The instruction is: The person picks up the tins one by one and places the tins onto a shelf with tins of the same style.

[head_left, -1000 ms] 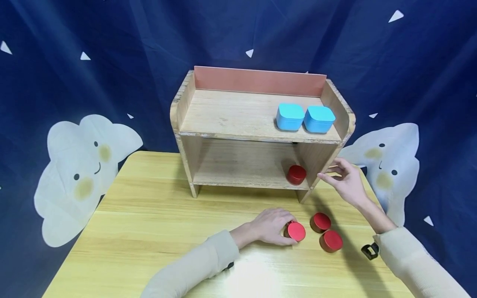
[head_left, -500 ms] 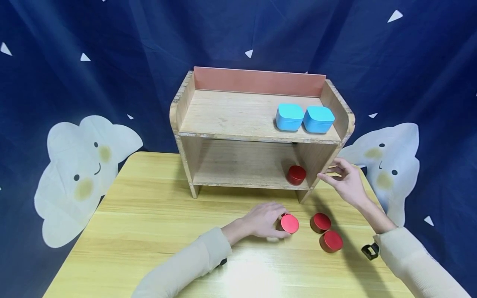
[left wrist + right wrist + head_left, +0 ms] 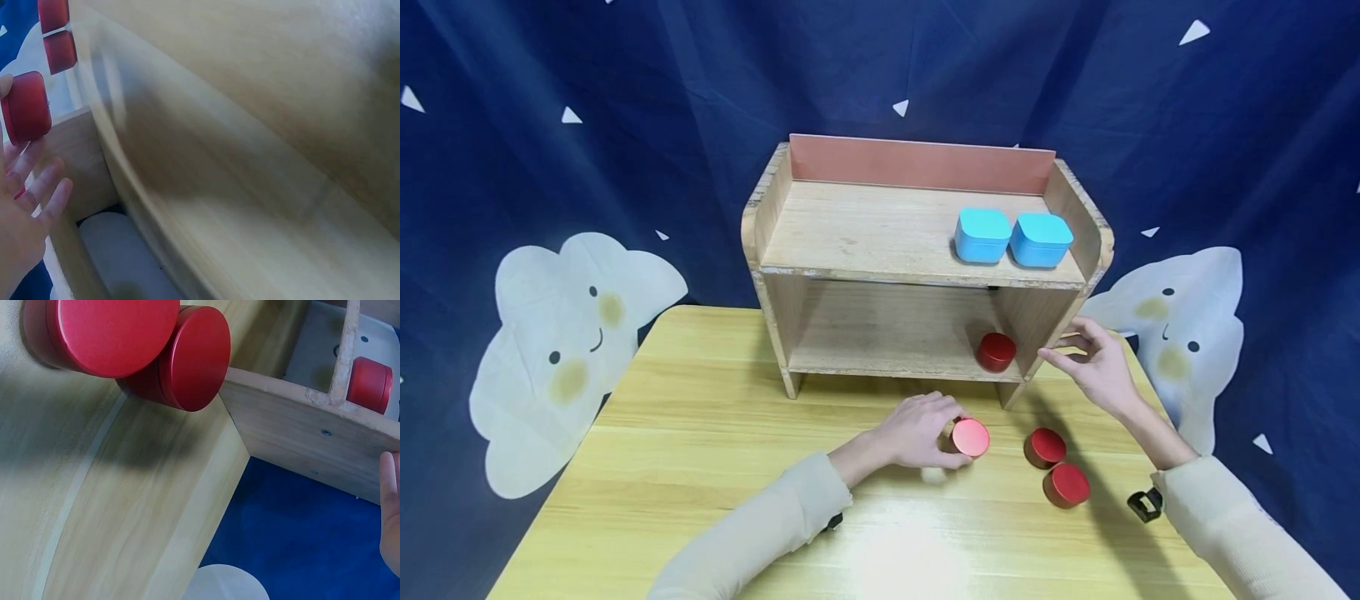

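Note:
My left hand (image 3: 917,429) grips a round red tin (image 3: 970,439) by its side, in front of the shelf and close over the table. In the left wrist view the tin (image 3: 26,107) sits between thumb and fingers, the other fingers spread below it. My right hand (image 3: 1096,367) rests against the outer right side of the wooden shelf (image 3: 880,225), thumb at its front edge. The right wrist view has that hand (image 3: 391,509) at the right border, its fingertips at the side panel; the rest is cut off.
Two more red tins, one behind (image 3: 1045,448) and one in front (image 3: 1067,486), stand to the right on the table (image 3: 700,467). Another red tin (image 3: 997,352) sits at the lower shelf's right end. Two light blue boxes, left (image 3: 982,236) and right (image 3: 1041,240), stand on top.
My left hand has carried the red tin leftward and away from me, toward the shelf, apart from the two tins on the table. My right hand has stayed at the shelf's side.

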Available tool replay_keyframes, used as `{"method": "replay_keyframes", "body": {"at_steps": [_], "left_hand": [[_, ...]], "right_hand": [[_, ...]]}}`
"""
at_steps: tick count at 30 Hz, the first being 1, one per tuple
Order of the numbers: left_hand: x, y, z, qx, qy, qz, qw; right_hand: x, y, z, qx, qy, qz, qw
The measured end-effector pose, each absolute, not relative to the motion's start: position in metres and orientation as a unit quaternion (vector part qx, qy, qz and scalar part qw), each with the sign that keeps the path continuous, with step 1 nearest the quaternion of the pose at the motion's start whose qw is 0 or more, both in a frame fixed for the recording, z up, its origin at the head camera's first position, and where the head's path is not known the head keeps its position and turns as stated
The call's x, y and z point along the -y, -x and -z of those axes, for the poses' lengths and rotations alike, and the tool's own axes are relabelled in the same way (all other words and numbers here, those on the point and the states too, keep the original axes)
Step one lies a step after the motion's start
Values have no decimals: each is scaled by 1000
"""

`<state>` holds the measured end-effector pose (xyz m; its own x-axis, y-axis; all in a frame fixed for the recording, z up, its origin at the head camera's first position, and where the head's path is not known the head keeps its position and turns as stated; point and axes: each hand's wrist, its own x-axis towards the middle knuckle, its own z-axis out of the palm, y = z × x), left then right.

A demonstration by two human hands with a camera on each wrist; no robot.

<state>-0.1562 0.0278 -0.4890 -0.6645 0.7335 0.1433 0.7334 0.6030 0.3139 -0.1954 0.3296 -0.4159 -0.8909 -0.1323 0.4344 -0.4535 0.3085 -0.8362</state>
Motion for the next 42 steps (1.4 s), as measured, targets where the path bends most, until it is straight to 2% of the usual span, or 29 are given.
{"method": "replay_keyframes", "body": {"at_steps": [24,33,42], "left_hand": [[-8,169,447,-900,-354,-248,-52],[-9,180,438,-898,-350,-247,-102],[-12,193,440,-900,-340,-245,-123]], "right_hand": [[-330,195,414,788,-189,-568,140],[-330,195,414,791,-188,-565,140],[-330,194,414,794,-187,-560,142]]}}
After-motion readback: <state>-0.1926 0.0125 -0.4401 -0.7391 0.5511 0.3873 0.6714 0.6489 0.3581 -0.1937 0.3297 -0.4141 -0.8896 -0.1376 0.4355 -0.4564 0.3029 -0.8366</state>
